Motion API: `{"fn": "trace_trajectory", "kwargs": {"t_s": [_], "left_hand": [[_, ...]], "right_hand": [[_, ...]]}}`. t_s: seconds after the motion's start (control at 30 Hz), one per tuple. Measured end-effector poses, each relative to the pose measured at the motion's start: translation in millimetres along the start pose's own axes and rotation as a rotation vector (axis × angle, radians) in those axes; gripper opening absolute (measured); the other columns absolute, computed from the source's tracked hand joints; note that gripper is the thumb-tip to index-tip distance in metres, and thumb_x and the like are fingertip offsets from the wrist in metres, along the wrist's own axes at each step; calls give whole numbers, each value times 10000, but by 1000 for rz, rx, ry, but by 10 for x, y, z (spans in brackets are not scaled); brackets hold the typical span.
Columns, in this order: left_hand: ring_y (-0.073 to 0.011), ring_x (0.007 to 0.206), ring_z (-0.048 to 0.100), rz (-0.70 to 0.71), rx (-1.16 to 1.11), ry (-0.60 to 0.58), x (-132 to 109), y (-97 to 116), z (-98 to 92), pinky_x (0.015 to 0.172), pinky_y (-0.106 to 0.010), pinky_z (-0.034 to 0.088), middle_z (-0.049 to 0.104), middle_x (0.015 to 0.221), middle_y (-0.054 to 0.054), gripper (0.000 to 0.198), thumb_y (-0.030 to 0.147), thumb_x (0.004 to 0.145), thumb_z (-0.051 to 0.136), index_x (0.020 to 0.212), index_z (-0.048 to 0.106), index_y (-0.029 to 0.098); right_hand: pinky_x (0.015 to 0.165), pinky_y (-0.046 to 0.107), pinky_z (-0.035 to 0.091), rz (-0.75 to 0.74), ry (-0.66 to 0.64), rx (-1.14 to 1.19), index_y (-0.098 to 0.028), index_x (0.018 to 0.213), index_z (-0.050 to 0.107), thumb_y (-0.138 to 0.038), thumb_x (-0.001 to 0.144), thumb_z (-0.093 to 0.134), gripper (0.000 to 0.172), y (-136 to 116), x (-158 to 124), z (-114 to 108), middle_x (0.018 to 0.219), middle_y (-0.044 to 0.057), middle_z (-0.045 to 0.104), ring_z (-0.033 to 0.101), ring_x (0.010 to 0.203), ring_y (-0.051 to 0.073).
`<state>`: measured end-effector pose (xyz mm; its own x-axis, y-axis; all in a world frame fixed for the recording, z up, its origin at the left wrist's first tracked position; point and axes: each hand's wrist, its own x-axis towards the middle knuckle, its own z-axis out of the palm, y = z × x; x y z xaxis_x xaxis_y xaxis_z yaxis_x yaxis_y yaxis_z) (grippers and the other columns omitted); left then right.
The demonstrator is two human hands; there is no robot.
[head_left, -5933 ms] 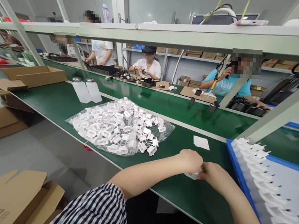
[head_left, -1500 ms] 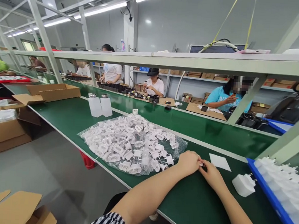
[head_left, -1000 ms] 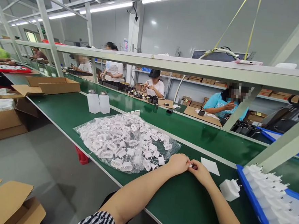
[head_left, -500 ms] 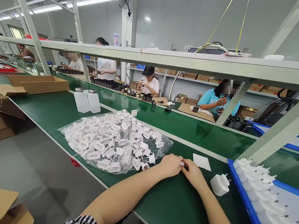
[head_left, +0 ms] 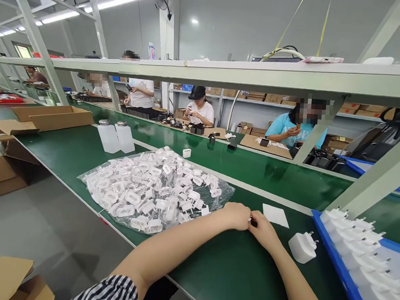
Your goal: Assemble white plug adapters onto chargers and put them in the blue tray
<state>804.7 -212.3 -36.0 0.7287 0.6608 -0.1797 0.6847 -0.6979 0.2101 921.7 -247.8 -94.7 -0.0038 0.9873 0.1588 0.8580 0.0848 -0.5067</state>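
My left hand (head_left: pixel 237 215) and my right hand (head_left: pixel 262 228) meet over the green belt, fingers closed and tips together. Pinched between them is a small white piece, mostly hidden by the fingers; its exact kind does not show. Left of my hands, a clear plastic bag (head_left: pixel 225 191) lies spread out under a heap of white plastic charger parts (head_left: pixel 131 195). A single white plug charger (head_left: pixel 303 247) rests to the right of my right hand, prongs pointing up and right. Beyond that hand lies a white paper slip (head_left: pixel 275 215).
A blue-rimmed tray (head_left: pixel 332 269) with rows of white chargers stands at right. Two white bottles (head_left: pixel 116 138) and an open cardboard box (head_left: pixel 61 117) are farther left. A shelf beam (head_left: pixel 226 75) crosses ahead. Several co-workers sit or stand across the line.
The view has shifted slightly. My hands remain together, and the small white piece, partly visible between the fingers before, is now more covered.
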Motion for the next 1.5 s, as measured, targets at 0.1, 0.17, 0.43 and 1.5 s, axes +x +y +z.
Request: {"fn": "trace_trajectory", "kwargs": {"t_s": [0.1,0.17,0.43,1.5], "left_hand": [[-149,678,543,-207,-65,67,253,-288,-244,585,-215,413,596,720,-25,159,273,608,506,714,587,187],[-186,772,526,-375,-29,228,406,-600,-388,625,-260,406,579,819,-79,200,231,661,447,797,570,150],[-300,1024,337,-747,10,557,728,-1837,-496,734,-350,351,307,1145,-238,443,112,682,391,1100,306,-9],[-106,787,507,11,-664,369,-18,-123,385,729,-208,385,527,947,-13,365,146,651,469,1011,412,171]], "right_hand": [[668,298,401,27,4,89,-207,839,538,-325,641,439,251,23,18,8,825,44,514,498,748,173],[668,287,403,48,29,118,-221,845,542,-338,649,438,251,24,20,13,832,34,519,505,741,163],[632,252,400,103,105,101,-256,827,548,-339,670,441,208,31,13,21,781,-9,534,509,689,132],[688,300,390,100,264,440,-198,814,457,-321,667,360,215,-28,-39,-174,889,36,537,510,781,164]]}}
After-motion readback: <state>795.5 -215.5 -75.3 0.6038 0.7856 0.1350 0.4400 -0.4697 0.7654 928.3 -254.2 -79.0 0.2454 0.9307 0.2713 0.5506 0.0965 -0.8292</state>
